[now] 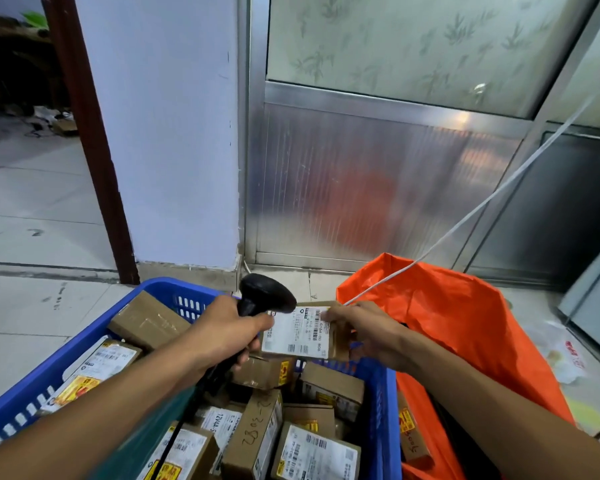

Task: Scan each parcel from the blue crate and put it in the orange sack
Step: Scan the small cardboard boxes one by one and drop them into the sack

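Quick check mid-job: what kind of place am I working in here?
Probably a small parcel pickup or sorting point, set up on a tiled floor rather than in a proper warehouse. The clues: a blue crate full of labelled parcels, a handheld scanner aimed at a parcel, and an orange sack standing open.

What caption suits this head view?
Left hand aims a black barcode scanner at a labelled parcel held by the right hand above the blue crate, beside the orange sack.

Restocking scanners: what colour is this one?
Black, seen in the head view: the scanner gripped by the left hand.
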`<state>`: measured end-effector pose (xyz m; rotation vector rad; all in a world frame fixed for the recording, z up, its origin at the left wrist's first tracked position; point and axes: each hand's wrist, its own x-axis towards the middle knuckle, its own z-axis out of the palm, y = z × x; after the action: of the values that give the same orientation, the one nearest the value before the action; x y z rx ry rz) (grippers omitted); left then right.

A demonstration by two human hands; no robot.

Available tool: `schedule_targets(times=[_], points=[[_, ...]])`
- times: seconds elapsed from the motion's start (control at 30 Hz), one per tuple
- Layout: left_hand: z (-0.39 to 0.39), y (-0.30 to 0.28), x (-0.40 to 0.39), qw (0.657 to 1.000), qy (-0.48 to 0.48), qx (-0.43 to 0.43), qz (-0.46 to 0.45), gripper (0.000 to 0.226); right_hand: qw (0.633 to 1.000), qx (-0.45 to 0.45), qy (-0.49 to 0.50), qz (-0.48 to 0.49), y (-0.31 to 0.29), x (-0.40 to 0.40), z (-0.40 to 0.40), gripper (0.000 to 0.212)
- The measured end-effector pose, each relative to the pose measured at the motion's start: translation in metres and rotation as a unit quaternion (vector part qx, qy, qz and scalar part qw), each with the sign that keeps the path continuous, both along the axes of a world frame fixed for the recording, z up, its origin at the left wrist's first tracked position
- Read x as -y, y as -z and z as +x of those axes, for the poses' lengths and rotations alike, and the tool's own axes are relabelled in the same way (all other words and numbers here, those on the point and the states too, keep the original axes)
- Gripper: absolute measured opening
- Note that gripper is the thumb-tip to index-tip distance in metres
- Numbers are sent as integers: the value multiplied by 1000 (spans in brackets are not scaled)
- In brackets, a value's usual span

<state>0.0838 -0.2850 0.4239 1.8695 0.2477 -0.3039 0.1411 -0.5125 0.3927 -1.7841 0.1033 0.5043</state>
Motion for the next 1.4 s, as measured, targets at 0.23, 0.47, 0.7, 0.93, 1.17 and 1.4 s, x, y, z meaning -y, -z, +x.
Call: schedule_targets(times=[0.23, 0.47, 0.7, 0.93, 1.17, 1.4], points=[[-14, 0, 2, 998, 64, -4, 26, 20, 996, 9, 76, 36, 3, -3, -3, 24], [-20, -13, 16, 995, 96, 25, 20, 17, 994, 30, 99, 23, -1, 13, 13, 37], [-19, -9, 18, 988, 119, 42, 84, 17, 997, -47, -9, -55, 17, 51, 14, 47], [-25, -9, 30, 979, 160, 38, 124, 19, 997, -61, -20, -42, 20, 56, 11, 53], [-29, -9, 35, 983, 154, 21, 103, 26, 998, -56, -29, -29, 18, 53, 6, 45], [-32, -10, 35, 985, 148, 11, 92, 27, 996, -67, -32, -46, 17, 56, 3, 30]])
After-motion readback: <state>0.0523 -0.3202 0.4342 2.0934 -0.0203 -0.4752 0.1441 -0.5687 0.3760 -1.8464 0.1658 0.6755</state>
